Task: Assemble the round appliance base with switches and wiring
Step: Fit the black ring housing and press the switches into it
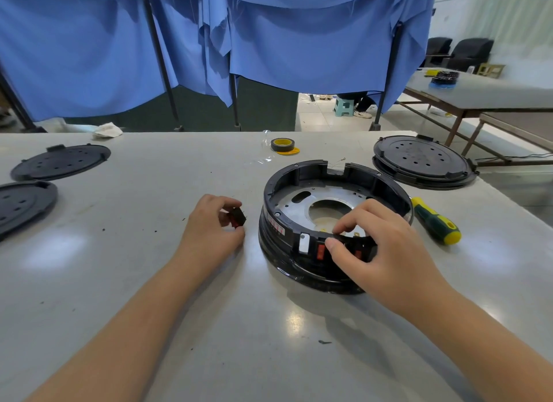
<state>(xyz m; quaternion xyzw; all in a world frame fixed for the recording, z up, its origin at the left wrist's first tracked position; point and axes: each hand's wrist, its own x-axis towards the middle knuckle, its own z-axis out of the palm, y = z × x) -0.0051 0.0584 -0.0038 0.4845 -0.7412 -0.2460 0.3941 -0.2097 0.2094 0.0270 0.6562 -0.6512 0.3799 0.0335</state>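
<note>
Lying under the right hand (380, 246), round base (335, 222); left hand (214, 225) pinches switch (238, 217).

Round base (302, 174) sits right of centre on the table (149, 326); the near edge in front of it is open tabletop, crossed only by the two forearms. Left of the base a wide bare strip runs to two black lids (61, 161) at the far-left edge. Right side is tight: screwdriver (435, 220) just beside the base, lid stack (422, 160) behind-right, tape roll (282, 144) behind.
</note>
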